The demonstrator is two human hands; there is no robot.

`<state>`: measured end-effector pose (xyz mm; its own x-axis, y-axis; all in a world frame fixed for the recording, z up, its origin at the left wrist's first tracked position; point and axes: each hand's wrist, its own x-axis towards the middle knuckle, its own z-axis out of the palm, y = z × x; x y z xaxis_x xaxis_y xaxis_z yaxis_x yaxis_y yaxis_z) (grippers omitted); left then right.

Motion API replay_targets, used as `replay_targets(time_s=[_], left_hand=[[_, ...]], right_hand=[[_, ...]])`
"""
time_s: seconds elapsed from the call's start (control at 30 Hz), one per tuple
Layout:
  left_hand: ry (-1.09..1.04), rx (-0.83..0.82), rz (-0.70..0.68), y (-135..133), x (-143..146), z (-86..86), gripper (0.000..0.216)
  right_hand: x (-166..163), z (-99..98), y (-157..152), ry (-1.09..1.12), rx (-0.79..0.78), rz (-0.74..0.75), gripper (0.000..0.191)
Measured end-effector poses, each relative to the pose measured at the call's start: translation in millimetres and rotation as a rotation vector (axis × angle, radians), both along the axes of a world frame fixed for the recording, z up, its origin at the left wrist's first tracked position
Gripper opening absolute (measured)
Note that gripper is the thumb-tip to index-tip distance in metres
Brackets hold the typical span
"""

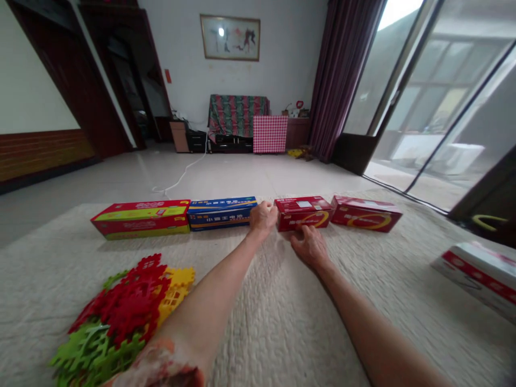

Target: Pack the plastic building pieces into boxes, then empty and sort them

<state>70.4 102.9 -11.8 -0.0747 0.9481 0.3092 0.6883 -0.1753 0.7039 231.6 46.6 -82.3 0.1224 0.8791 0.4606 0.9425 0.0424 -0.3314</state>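
Note:
Four boxes stand in a row on a cream quilted mat (282, 317): a long red and green box (141, 219), a blue box (221, 213), a red box (303, 213) and another red box (366, 214). My left hand (263, 218) sits in the gap between the blue box and the middle red box, fingers curled against the red box's left end. My right hand (309, 246) lies on the mat at the front of that same red box, fingers touching its lower edge.
A heap of red, yellow and green foam puzzle pieces (124, 312) lies at the near left. A white and red box (479, 277) rests at the right edge. Glass sliding doors (435, 107) run along the right; a covered cabinet (237, 123) stands at the far wall.

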Motion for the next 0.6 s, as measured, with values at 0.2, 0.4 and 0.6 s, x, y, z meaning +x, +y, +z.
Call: replay_targets(time_s=[0.2, 0.4, 0.6], left_hand=[[0.432, 0.221, 0.099, 6, -84, 21.0, 0.03], [0.714, 0.271, 0.063, -11, -131, 11.2, 0.027], [0.764, 0.378, -0.029, -21, -137, -5.1, 0.024]], right_hand=[[6, -3.1, 17, -0.035, -0.018, 0.047, 0.044], [7, -1.8, 15, -0.062, -0.029, 0.074, 0.03], [7, -2.0, 15, -0.075, -0.018, 0.086, 0.029]])
